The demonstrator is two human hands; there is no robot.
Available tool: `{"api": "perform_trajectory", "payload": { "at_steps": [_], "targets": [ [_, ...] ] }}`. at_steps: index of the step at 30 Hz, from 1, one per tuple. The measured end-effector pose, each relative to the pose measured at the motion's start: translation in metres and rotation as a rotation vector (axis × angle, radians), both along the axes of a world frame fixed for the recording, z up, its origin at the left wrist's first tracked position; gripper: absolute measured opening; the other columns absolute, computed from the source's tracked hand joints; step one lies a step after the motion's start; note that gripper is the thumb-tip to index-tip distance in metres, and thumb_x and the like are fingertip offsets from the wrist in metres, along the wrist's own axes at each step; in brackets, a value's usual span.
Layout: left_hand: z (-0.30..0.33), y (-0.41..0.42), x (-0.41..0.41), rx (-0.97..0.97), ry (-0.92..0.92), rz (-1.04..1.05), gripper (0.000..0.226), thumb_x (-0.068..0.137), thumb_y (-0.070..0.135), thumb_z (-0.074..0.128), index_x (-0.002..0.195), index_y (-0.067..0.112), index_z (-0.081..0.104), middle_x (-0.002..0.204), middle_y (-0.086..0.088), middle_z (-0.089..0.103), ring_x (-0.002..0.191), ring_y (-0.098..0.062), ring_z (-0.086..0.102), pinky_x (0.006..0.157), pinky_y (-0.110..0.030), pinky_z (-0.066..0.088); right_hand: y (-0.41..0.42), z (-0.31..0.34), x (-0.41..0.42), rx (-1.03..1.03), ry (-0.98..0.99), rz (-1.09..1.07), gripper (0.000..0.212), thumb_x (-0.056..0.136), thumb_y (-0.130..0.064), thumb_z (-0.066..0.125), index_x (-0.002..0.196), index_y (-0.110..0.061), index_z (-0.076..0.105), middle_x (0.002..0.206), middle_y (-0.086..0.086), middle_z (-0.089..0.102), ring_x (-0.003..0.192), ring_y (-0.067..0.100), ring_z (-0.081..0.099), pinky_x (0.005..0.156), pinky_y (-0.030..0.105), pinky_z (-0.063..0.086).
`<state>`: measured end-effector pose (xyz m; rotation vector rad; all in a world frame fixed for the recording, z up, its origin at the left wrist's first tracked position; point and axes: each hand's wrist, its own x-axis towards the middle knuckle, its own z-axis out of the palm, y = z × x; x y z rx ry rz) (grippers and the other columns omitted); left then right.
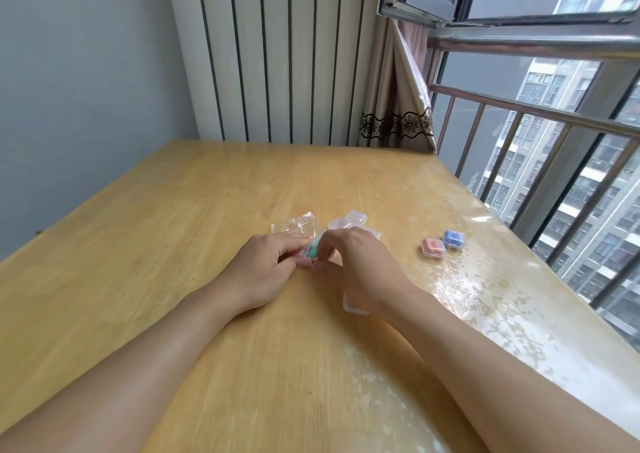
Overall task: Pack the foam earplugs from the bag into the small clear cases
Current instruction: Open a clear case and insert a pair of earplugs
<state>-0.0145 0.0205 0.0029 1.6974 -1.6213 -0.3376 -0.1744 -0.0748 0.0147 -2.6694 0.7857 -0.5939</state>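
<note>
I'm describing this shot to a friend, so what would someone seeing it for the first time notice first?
Two bare hands meet mid-table: the left hand and right hand both pinch a clear bag with a green earplug in it. To the right, near the window edge of the wooden table, sit two filled cases, a pink one and a blue one.

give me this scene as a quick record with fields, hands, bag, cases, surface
left hand: holds the clear bag near its lower end
right hand: pinches at the green earplugs showing through the bag
filled cases: pink case and blue case, shut, side by side, right of the hands
empty cases: clear cases clustered behind the right hand; another clear case under the right wrist
surface: wooden table
</note>
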Motion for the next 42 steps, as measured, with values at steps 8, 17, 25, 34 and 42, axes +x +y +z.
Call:
{"api": "perform_trajectory", "payload": {
  "at_steps": [8,17,25,34,42],
  "targets": [
    [-0.005,-0.003,0.006,0.022,-0.096,0.026,0.038,0.099,0.01,0.055,0.13,0.029,0.066,0.141,0.012,0.059,0.138,0.005,0.038,0.103,0.004,0.019,0.001,-0.003,0.002,0.075,-0.079,0.042,0.02,0.098,-0.035,0.061,0.093,-0.024,0.076,0.087,-0.005,0.072,0.084,0.014,0.063,0.076,0.04,0.053],
    [-0.005,-0.001,0.004,-0.024,-0.082,0.002,0.037,0.099,0.012,0.057,0.126,0.035,0.068,0.135,0.019,0.062,0.132,0.011,0.042,0.109,-0.005,0.03,0.006,-0.002,0.005,0.127,-0.064,-0.024,0.011,0.092,-0.033,0.066,0.093,-0.025,0.074,0.09,-0.007,0.072,0.078,0.013,0.065,0.07,0.04,0.056],
    [-0.003,0.0,0.001,-0.042,-0.119,0.034,0.031,0.098,0.019,0.061,0.125,0.032,0.069,0.135,0.016,0.06,0.131,0.01,0.042,0.101,0.005,0.024,0.006,0.003,0.004,-0.033,-0.066,-0.041,0.019,0.095,-0.035,0.064,0.095,-0.02,0.075,0.091,-0.003,0.066,0.089,0.018,0.061,0.074,0.036,0.051],
    [0.005,0.003,0.001,-0.135,0.004,0.233,0.037,0.088,0.003,0.058,0.115,0.023,0.074,0.113,0.027,0.066,0.106,0.014,0.059,0.091,-0.008,0.044,0.0,0.041,-0.049,0.077,-0.052,0.158,0.013,0.092,-0.036,0.073,0.094,-0.023,0.075,0.088,-0.009,0.062,0.072,0.007,0.057,0.066,0.018,0.046],
    [0.018,0.02,-0.057,-0.215,0.387,0.025,0.012,0.078,0.036,0.077,0.08,0.025,0.079,0.072,0.0,0.073,0.065,-0.02,0.064,0.059,-0.028,0.052,-0.003,0.058,-0.065,0.235,-0.115,0.241,0.008,0.09,-0.018,0.076,0.096,-0.023,0.078,0.092,-0.004,0.07,0.077,0.013,0.063,0.067,0.018,0.05]
  ]
}}
